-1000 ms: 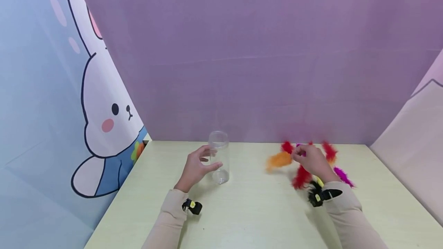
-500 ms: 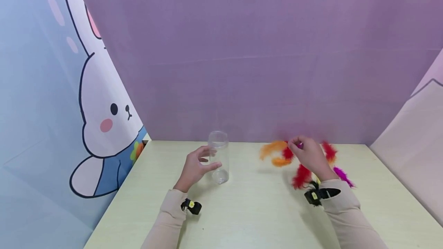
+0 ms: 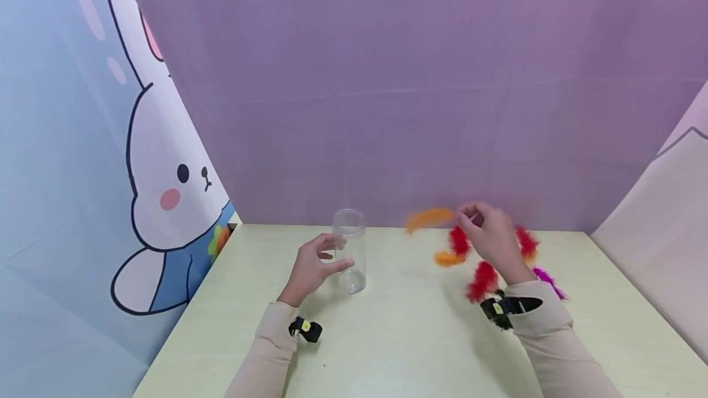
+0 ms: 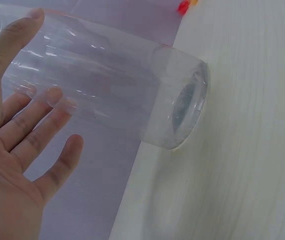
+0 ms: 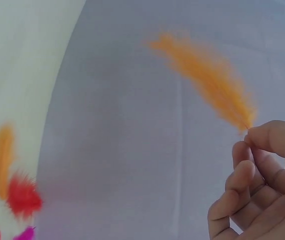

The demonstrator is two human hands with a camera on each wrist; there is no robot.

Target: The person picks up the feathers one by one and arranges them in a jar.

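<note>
A tall clear jar stands upright on the table, left of the middle. My left hand holds it from the left side, thumb on the near side and fingertips behind; the left wrist view shows the thumb and several fingertips against the clear wall. My right hand pinches an orange feather by its quill, raised above the table's back edge. In the right wrist view this feather points away from the thumb and forefinger, the other fingers loosely curled. No feather shows inside the jar.
Under and around the right hand lie more feathers: an orange one, red ones and a magenta one. A purple cloth hangs behind the table. A rabbit-print cloth is at the left.
My right hand has lifted the orange feather up and to the left, away from the other feathers. The left hand and the jar have stayed in place.
</note>
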